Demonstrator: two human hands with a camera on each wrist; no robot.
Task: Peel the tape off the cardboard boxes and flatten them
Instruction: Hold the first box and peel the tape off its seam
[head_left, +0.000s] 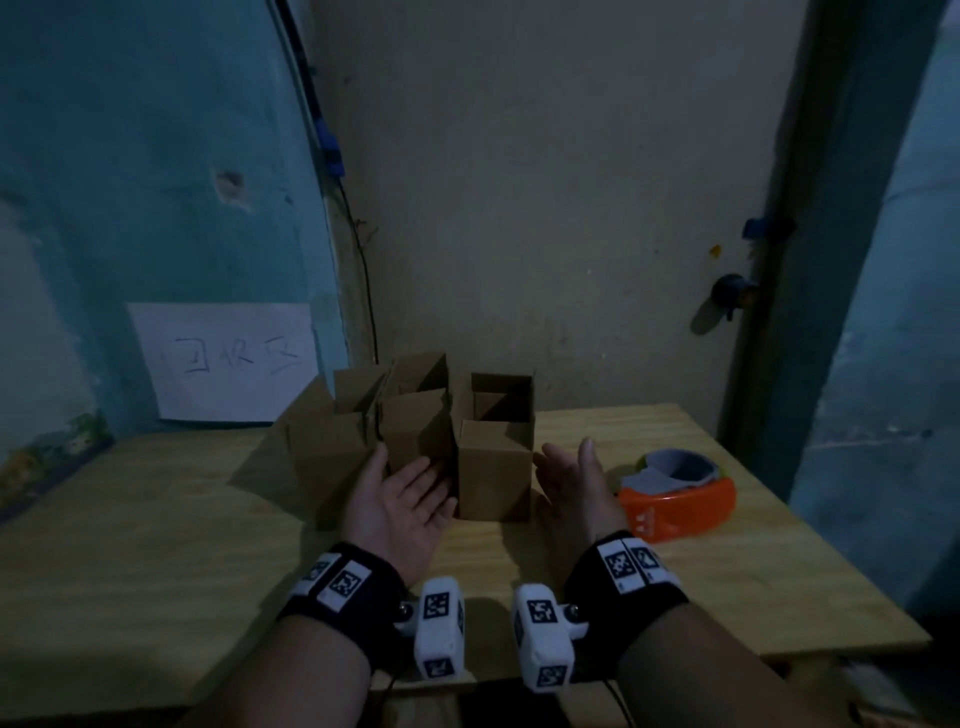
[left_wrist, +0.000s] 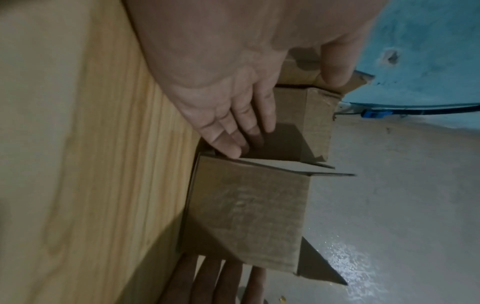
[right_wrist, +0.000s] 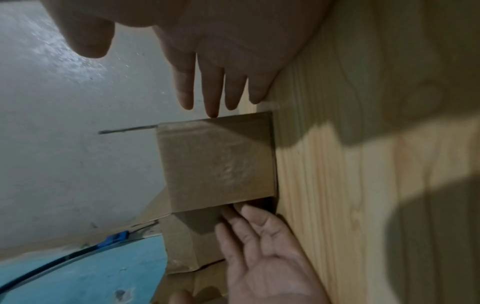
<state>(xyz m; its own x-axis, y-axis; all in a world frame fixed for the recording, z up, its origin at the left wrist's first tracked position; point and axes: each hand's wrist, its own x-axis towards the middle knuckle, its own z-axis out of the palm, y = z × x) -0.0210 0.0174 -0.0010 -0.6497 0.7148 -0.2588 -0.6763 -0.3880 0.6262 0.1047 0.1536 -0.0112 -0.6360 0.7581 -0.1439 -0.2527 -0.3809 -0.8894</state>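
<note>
Three brown cardboard boxes with raised top flaps stand on the wooden table (head_left: 208, 519). The nearest box (head_left: 496, 470) (left_wrist: 246, 216) (right_wrist: 218, 162) is between my hands, and a glossy patch shows on its front face. My left hand (head_left: 415, 475) (left_wrist: 259, 115) lies palm up with straight fingers at that box's left side, its fingertips at the lower corner. My right hand (head_left: 563, 457) (right_wrist: 207, 92) is open at the right side, its middle fingertip at the box's edge. The middle box (head_left: 415, 421) and the left box (head_left: 332, 447) stand behind my left hand.
An orange tape dispenser (head_left: 675, 499) with a grey roll sits on the table to the right of my right hand. A white paper sheet (head_left: 223, 358) hangs on the blue wall at the left. The beige wall rises just behind the boxes.
</note>
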